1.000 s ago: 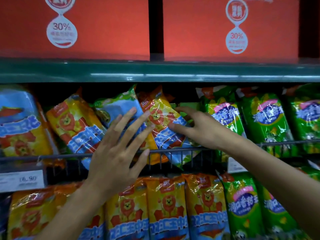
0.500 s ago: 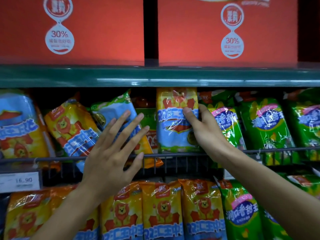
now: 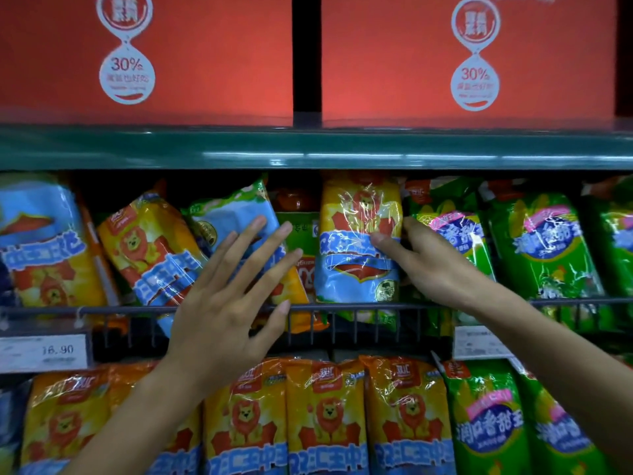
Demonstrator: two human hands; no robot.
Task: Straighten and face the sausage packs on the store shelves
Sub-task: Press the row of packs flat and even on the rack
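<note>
Since a second ago the yellow lion pack (image 3: 359,234) has gone from tilted to upright behind the wire rail (image 3: 342,307), logo facing out; that one now looks faced. Left of it, the left hand (image 3: 226,303) hovers with fingers spread flat, grasping nothing, over the blue-and-green pack (image 3: 233,217), which leans with the slanted yellow pack (image 3: 150,248) farther left; both likely need straightening next. The right hand (image 3: 428,265) grips the upright pack's right edge, thumb across its front. Right of that, green packs (image 3: 541,241) crowd close and may resist squaring. A price tag (image 3: 44,351) hangs below the rail at far left.
</note>
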